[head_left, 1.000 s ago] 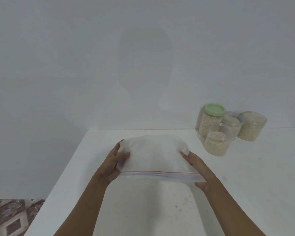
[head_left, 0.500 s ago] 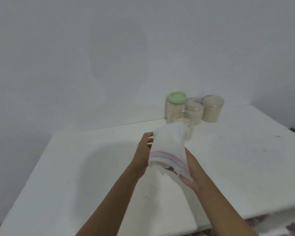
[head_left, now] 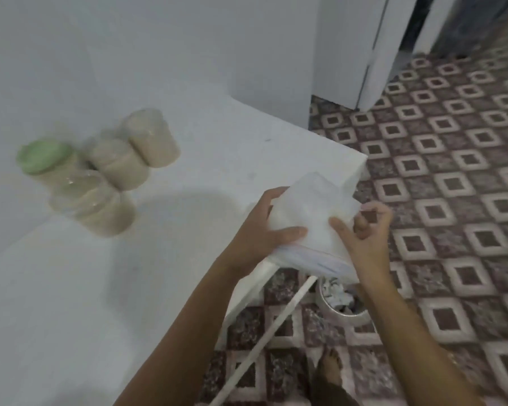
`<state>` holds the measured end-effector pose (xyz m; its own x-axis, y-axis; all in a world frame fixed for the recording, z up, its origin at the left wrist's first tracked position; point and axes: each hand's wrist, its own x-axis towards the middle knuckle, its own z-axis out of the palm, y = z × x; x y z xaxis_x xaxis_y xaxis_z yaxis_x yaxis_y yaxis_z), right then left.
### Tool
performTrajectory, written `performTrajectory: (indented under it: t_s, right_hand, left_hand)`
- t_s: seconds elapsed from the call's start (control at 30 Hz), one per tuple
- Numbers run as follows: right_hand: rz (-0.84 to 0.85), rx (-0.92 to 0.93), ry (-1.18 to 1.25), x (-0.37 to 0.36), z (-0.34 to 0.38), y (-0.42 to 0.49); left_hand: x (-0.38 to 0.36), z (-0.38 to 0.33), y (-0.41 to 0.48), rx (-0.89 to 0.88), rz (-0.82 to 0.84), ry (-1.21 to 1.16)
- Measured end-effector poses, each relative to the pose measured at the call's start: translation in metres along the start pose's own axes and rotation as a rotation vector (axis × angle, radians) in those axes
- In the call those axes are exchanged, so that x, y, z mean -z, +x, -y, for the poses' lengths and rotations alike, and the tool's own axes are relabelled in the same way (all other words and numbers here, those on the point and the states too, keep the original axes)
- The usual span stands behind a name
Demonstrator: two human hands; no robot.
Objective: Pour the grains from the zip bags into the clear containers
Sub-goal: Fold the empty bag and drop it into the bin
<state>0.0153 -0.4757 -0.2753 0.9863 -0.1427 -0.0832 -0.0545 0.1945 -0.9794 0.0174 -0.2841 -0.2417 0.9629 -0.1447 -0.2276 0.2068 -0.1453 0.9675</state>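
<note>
A folded white zip bag [head_left: 311,218] with a red zip line hangs over the table's right edge, above the floor. My left hand [head_left: 264,227] grips its left side, thumb across the front. On the bag's right side my right hand [head_left: 364,230] holds on with curled fingers. Several clear containers of pale grain stand blurred at the back left of the white table [head_left: 71,288]: one with a green lid [head_left: 41,153], one lidless in front [head_left: 91,206], two more behind [head_left: 121,162] [head_left: 153,139].
Below the bag, on the patterned tiled floor [head_left: 452,200], stands a round bin [head_left: 343,303] with crumpled white stuff in it. A white stick [head_left: 264,341] leans by the table's edge. A foot [head_left: 332,370] shows below. White walls and a door frame [head_left: 376,54] stand behind.
The view swung right and down, and the jars slid to the left. Both hands carried the folded bag from over the table to beyond its right edge, above the bin.
</note>
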Motion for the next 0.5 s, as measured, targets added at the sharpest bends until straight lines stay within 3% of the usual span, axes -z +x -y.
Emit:
performTrajectory:
  t_s: [0.2, 0.37, 0.5]
  right_hand:
    - [-0.287, -0.131, 0.033, 0.161, -0.051, 0.022]
    - [-0.169, -0.529, 0.223, 0.251, -0.149, 0.048]
    - [-0.37, -0.584, -0.07, 0.271, -0.278, 0.076]
  left_hand:
    - [-0.162, 0.06, 0.104, 0.06, 0.167, 0.039]
    - [-0.239, 0.169, 0.176, 0.179, 0.266, 0.163]
    - [-0.263, 0.288, 0.222, 0.318, 0.196, 0.359]
